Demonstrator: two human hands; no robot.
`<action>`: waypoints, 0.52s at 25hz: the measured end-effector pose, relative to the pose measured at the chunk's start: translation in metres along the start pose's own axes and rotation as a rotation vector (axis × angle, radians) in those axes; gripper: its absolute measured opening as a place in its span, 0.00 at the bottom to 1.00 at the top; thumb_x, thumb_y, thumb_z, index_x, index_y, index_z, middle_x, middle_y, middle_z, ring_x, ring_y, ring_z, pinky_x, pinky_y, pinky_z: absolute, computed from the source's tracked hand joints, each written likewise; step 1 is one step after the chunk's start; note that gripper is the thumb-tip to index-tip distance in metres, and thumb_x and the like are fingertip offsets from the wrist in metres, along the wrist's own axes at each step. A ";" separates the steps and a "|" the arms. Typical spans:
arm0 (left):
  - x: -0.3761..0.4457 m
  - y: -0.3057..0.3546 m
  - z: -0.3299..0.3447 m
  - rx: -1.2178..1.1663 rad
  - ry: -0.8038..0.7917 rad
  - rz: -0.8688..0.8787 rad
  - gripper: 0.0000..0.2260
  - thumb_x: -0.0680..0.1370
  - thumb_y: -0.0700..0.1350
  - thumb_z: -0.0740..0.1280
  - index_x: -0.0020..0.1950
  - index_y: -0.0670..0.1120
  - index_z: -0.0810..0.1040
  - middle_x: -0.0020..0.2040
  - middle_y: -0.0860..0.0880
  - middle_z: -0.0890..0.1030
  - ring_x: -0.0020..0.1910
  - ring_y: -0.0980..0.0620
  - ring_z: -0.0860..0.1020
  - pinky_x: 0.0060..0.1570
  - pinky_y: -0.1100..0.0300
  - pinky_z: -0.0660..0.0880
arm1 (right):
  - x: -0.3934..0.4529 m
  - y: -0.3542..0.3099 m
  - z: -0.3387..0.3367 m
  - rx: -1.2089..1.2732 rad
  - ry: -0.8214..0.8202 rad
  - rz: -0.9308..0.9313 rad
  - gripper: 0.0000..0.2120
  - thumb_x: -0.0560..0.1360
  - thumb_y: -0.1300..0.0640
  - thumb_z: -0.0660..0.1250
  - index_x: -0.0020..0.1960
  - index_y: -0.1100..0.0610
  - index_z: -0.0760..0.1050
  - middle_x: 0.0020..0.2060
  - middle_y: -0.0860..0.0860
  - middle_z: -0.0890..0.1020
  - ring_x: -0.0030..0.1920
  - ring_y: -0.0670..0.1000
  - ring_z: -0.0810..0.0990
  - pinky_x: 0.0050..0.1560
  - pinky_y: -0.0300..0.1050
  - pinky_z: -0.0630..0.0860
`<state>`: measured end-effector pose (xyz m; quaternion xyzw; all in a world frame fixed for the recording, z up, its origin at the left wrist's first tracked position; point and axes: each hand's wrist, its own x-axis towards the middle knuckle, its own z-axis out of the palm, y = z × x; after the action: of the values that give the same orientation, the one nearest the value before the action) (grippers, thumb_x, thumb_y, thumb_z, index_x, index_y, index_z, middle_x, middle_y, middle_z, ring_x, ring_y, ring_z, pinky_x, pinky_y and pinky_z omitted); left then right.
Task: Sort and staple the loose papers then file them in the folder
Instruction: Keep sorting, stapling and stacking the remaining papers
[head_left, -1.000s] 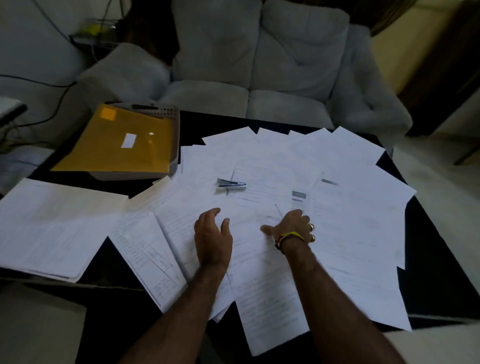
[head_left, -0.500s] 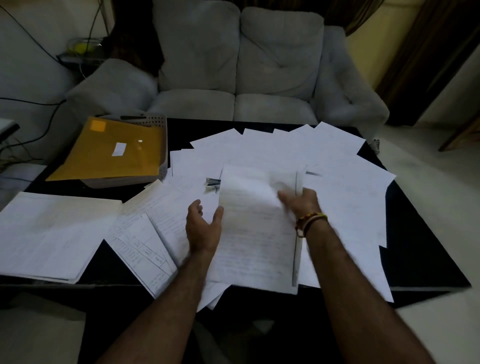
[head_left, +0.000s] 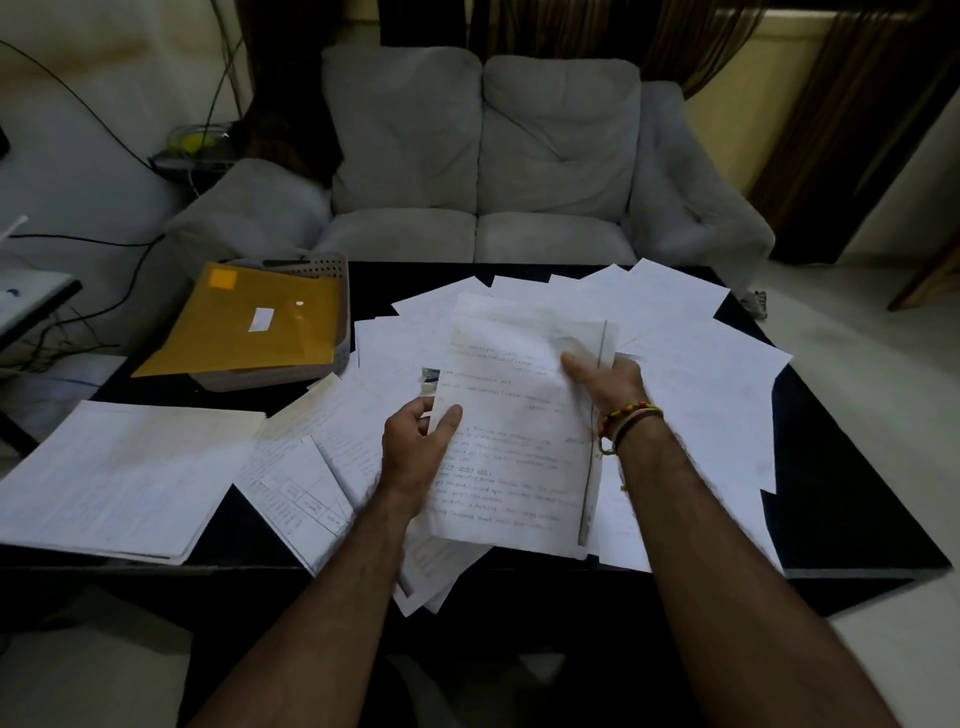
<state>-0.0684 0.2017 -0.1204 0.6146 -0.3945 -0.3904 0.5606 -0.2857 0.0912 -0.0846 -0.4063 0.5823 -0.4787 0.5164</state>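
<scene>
Both hands held a white handwritten sheet of paper (head_left: 511, 441) above the black table (head_left: 841, 499). The left hand (head_left: 415, 452) pinched its left edge, and the right hand (head_left: 605, 382) gripped its upper right, fingers curled behind. Loose white papers (head_left: 691, 374) lay fanned beneath, the yellow folder (head_left: 260, 322) resting in a grey tray (head_left: 340, 312) at far left.

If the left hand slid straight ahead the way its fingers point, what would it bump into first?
Probably the stapler, peeking out just beyond the left hand, which pinches the held sheet by its edge. Depth is unclear, so the hand might pass above it.
</scene>
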 end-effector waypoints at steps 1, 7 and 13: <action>0.000 0.000 0.001 0.015 0.000 0.005 0.11 0.76 0.47 0.71 0.56 0.45 0.80 0.51 0.49 0.84 0.46 0.51 0.84 0.46 0.53 0.82 | -0.001 0.002 0.002 -0.008 -0.003 0.008 0.17 0.68 0.55 0.78 0.52 0.61 0.79 0.48 0.55 0.84 0.49 0.56 0.83 0.55 0.54 0.79; 0.007 -0.016 0.010 0.056 0.010 -0.011 0.09 0.75 0.44 0.71 0.55 0.45 0.81 0.49 0.49 0.85 0.46 0.49 0.84 0.48 0.50 0.81 | -0.001 0.010 -0.001 -0.114 0.079 -0.047 0.12 0.71 0.52 0.76 0.44 0.59 0.78 0.37 0.50 0.80 0.39 0.50 0.78 0.42 0.37 0.76; 0.017 -0.041 0.058 0.169 0.208 -0.049 0.08 0.76 0.42 0.68 0.54 0.43 0.79 0.46 0.46 0.82 0.48 0.43 0.81 0.50 0.53 0.78 | 0.002 0.046 -0.022 -0.405 0.488 -0.051 0.17 0.72 0.48 0.72 0.55 0.57 0.75 0.51 0.56 0.81 0.55 0.58 0.78 0.54 0.48 0.71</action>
<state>-0.1134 0.1669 -0.1654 0.7063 -0.3505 -0.3036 0.5349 -0.3065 0.1022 -0.1298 -0.3884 0.7623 -0.4491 0.2577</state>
